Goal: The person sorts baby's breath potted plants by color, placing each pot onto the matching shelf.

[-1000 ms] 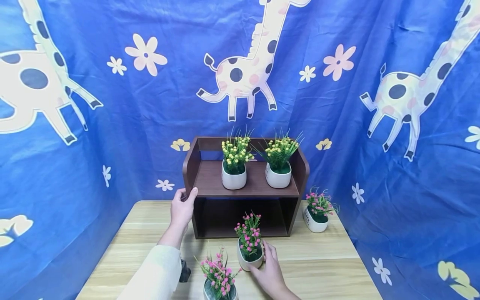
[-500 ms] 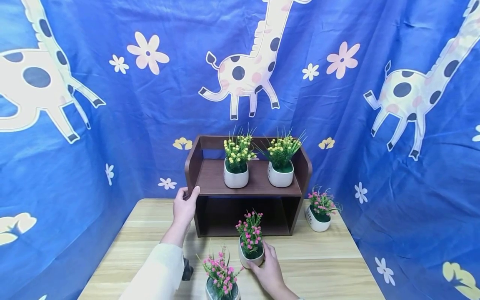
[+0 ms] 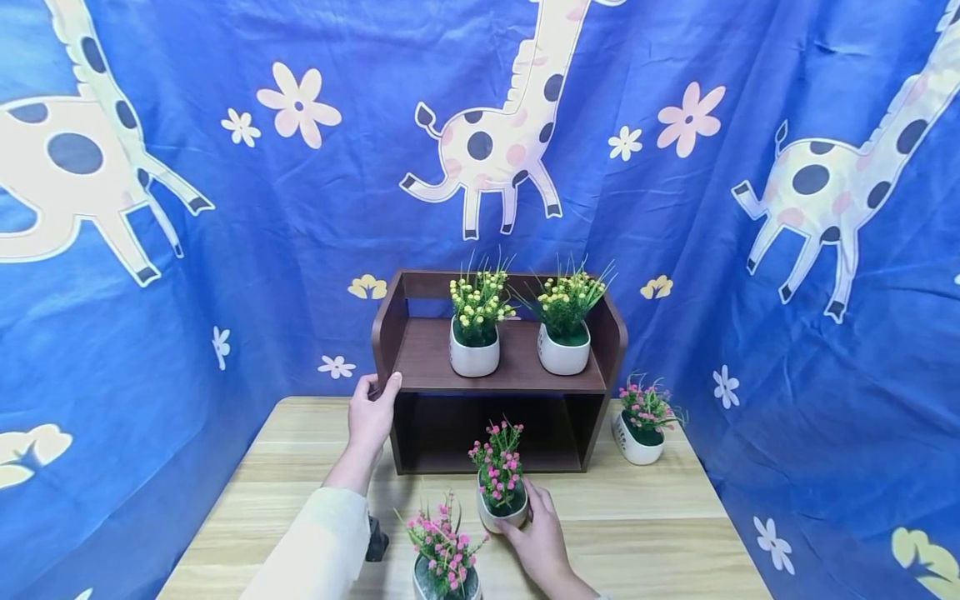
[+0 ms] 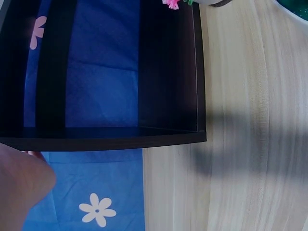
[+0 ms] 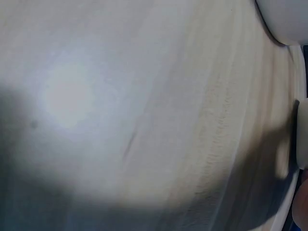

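A dark brown two-level shelf [image 3: 420, 354] stands at the back of the wooden table [image 3: 645, 517]. My left hand [image 3: 370, 412] grips its left side panel at the front corner, thumb on the front edge. My right hand [image 3: 534, 533] holds a white pot of pink flowers [image 3: 501, 492] on the table just in front of the shelf's lower opening. Two white pots of yellow flowers [image 3: 474, 332] [image 3: 564, 327] sit on the top level. In the left wrist view the shelf [image 4: 120, 137] shows from below with my left hand [image 4: 21, 185] at its edge.
Another pink-flower pot [image 3: 444, 560] stands at the near edge of the table, left of my right hand. A third pink-flower pot [image 3: 640, 425] sits right of the shelf. A blue giraffe-print cloth [image 3: 187, 208] hangs behind and at both sides.
The pot in my right hand has shifted slightly towards the shelf. My left hand stays on the shelf's side.
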`<state>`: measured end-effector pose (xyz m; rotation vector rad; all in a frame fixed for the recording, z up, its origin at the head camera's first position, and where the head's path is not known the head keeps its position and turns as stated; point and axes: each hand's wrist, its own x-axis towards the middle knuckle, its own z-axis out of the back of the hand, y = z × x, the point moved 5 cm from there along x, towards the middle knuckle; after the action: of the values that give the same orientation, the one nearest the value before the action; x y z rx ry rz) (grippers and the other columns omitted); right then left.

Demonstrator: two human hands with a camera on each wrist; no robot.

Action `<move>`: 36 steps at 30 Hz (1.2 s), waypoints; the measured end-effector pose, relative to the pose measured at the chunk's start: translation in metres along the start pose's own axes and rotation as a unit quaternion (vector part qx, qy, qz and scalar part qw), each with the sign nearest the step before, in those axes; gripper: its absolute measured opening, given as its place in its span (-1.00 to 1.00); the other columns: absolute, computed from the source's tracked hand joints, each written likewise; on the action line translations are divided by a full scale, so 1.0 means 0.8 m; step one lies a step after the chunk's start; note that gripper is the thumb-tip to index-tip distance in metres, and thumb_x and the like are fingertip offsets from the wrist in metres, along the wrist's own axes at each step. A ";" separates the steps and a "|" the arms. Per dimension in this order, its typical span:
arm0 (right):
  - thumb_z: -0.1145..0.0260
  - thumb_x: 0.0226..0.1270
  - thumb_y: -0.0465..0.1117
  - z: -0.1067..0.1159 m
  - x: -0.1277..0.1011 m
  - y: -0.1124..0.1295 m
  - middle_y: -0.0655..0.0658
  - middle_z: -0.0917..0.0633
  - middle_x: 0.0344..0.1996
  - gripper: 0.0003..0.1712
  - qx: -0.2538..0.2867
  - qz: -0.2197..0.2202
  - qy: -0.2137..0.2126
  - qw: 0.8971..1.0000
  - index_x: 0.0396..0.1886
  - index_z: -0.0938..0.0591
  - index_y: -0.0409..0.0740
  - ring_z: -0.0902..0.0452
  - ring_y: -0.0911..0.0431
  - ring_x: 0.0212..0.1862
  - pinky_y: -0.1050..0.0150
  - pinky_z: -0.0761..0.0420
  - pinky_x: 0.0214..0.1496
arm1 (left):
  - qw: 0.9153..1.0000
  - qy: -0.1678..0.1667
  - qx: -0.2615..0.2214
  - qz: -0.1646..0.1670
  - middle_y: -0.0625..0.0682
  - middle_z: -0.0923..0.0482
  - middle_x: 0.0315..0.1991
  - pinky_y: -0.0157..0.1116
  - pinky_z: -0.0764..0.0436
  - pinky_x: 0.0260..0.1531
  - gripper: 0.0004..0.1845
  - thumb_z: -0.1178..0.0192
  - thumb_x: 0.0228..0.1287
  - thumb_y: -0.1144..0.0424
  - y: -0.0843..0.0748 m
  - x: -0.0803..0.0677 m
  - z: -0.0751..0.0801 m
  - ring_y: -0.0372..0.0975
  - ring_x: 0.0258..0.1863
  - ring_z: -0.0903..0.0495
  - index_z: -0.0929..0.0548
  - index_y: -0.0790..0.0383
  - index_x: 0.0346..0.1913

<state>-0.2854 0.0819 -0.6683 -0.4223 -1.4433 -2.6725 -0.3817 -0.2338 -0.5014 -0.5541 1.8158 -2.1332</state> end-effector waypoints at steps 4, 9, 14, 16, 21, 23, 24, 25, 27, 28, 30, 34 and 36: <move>-0.75 0.07 -0.02 0.000 0.007 0.006 -0.20 -0.64 0.31 0.09 0.010 0.000 -0.003 1.000 0.54 -0.46 -0.33 -0.63 -0.19 0.37 -0.13 -0.59 0.45 | 1.000 0.000 -0.004 0.002 -0.01 -0.71 0.01 -0.33 -0.46 0.11 -0.54 -0.32 0.53 -0.14 0.002 0.001 0.000 -0.36 -0.05 -0.54 -0.60 0.19 0.11; -0.76 0.07 -0.05 0.000 0.020 0.013 -0.25 -0.61 0.36 0.10 0.014 -0.007 -0.013 1.000 0.55 -0.45 -0.32 -0.60 -0.24 0.40 -0.17 -0.56 0.48 | 1.000 -0.004 -0.004 0.002 -0.05 -0.70 -0.04 -0.32 -0.45 0.11 -0.53 -0.33 0.52 -0.14 0.003 0.001 0.001 -0.30 -0.05 -0.53 -0.61 0.20 0.12; -0.75 0.08 -0.09 0.001 0.033 0.017 -0.23 -0.60 0.38 0.07 0.017 -0.016 -0.035 0.999 0.55 -0.46 -0.29 -0.60 -0.23 0.41 -0.18 -0.53 0.51 | 1.000 -0.006 0.003 0.002 0.07 -0.71 0.04 -0.30 -0.45 0.12 -0.53 -0.33 0.52 -0.14 0.005 0.001 0.002 -0.26 -0.02 -0.53 -0.60 0.21 0.13; -0.74 0.10 -0.09 0.001 0.037 0.018 -0.23 -0.59 0.37 0.06 0.015 -0.020 -0.043 0.999 0.56 -0.45 -0.28 -0.59 -0.24 0.41 -0.22 -0.51 0.52 | 1.000 -0.008 0.005 0.004 0.07 -0.71 0.05 -0.30 -0.45 0.12 -0.53 -0.33 0.52 -0.14 0.005 0.001 0.003 -0.28 -0.01 -0.53 -0.60 0.20 0.12; -0.74 0.12 -0.09 -0.002 0.048 0.020 -0.29 -0.59 0.35 0.06 0.007 -0.023 -0.056 0.998 0.55 -0.44 -0.35 -0.58 -0.29 0.40 -0.25 -0.52 0.51 | 1.000 -0.011 0.005 0.005 0.06 -0.70 0.04 -0.31 -0.44 0.10 -0.54 -0.33 0.52 -0.13 0.005 0.003 0.004 -0.28 -0.01 -0.52 -0.60 0.19 0.12; -0.73 0.13 -0.09 -0.003 0.052 0.020 -0.30 -0.59 0.34 0.07 0.008 -0.031 -0.057 0.998 0.55 -0.44 -0.37 -0.58 -0.29 0.40 -0.24 -0.51 0.52 | 1.000 -0.011 0.002 0.004 0.07 -0.69 0.04 -0.31 -0.43 0.11 -0.54 -0.33 0.52 -0.12 0.005 0.004 0.004 -0.25 0.00 -0.52 -0.60 0.20 0.12; -0.73 0.13 -0.09 -0.004 0.054 0.019 -0.30 -0.59 0.33 0.06 0.010 -0.035 -0.058 0.998 0.55 -0.44 -0.38 -0.57 -0.30 0.40 -0.24 -0.51 0.52 | 1.000 -0.012 0.002 0.003 0.08 -0.69 0.04 -0.30 -0.44 0.11 -0.55 -0.33 0.52 -0.12 0.005 0.004 0.004 -0.24 0.00 -0.52 -0.60 0.20 0.12; -0.73 0.13 -0.10 -0.004 0.056 0.018 -0.31 -0.59 0.33 0.06 0.010 -0.039 -0.059 0.997 0.55 -0.44 -0.38 -0.58 -0.30 0.40 -0.24 -0.51 0.52 | 1.000 -0.011 0.002 0.003 0.08 -0.69 0.04 -0.30 -0.44 0.11 -0.54 -0.33 0.52 -0.12 0.005 0.005 0.004 -0.23 0.01 -0.53 -0.60 0.20 0.12; -0.73 0.14 -0.11 -0.006 0.059 0.015 -0.31 -0.59 0.32 0.06 0.009 -0.048 -0.060 0.997 0.55 -0.44 -0.39 -0.58 -0.30 0.40 -0.24 -0.51 0.53 | 1.000 -0.008 0.000 0.003 0.08 -0.68 0.04 -0.30 -0.44 0.12 -0.55 -0.33 0.52 -0.12 0.005 0.005 0.003 -0.22 0.01 -0.53 -0.60 0.20 0.12; -0.73 0.14 -0.11 -0.006 0.061 0.014 -0.31 -0.59 0.32 0.05 0.009 -0.052 -0.060 0.997 0.55 -0.44 -0.38 -0.58 -0.30 0.39 -0.24 -0.51 0.53 | 1.000 -0.007 -0.001 0.004 0.08 -0.68 0.04 -0.30 -0.45 0.12 -0.55 -0.33 0.52 -0.12 0.005 0.005 0.002 -0.22 0.01 -0.53 -0.60 0.19 0.12; -0.73 0.15 -0.11 -0.007 0.064 0.012 -0.31 -0.59 0.31 0.04 -0.001 -0.054 -0.059 0.997 0.54 -0.45 -0.37 -0.59 -0.30 0.37 -0.25 -0.53 0.51 | 1.000 -0.002 0.001 0.003 0.06 -0.69 0.04 -0.30 -0.45 0.12 -0.53 -0.32 0.53 -0.14 0.004 0.004 0.001 -0.24 0.01 -0.53 -0.60 0.19 0.14; -0.73 0.15 -0.11 -0.007 0.069 0.008 -0.32 -0.59 0.30 0.01 -0.014 -0.053 -0.058 0.997 0.52 -0.48 -0.36 -0.60 -0.31 0.35 -0.27 -0.55 0.48 | 1.000 0.001 0.000 0.000 0.05 -0.71 0.02 -0.31 -0.46 0.11 -0.53 -0.33 0.53 -0.13 0.002 0.003 0.000 -0.27 -0.01 -0.54 -0.60 0.20 0.13; -0.72 0.16 -0.11 -0.007 0.071 0.007 -0.32 -0.59 0.31 0.00 -0.016 -0.053 -0.058 0.997 0.52 -0.48 -0.36 -0.60 -0.32 0.35 -0.27 -0.55 0.48 | 1.000 -0.001 0.000 -0.002 0.06 -0.71 0.02 -0.32 -0.46 0.10 -0.54 -0.33 0.53 -0.13 0.002 0.003 -0.001 -0.27 -0.03 -0.54 -0.61 0.21 0.12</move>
<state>-0.3403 0.0779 -0.6508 -0.5255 -1.4961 -2.8009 -0.3842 -0.2344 -0.5025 -0.5582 1.8144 -2.1351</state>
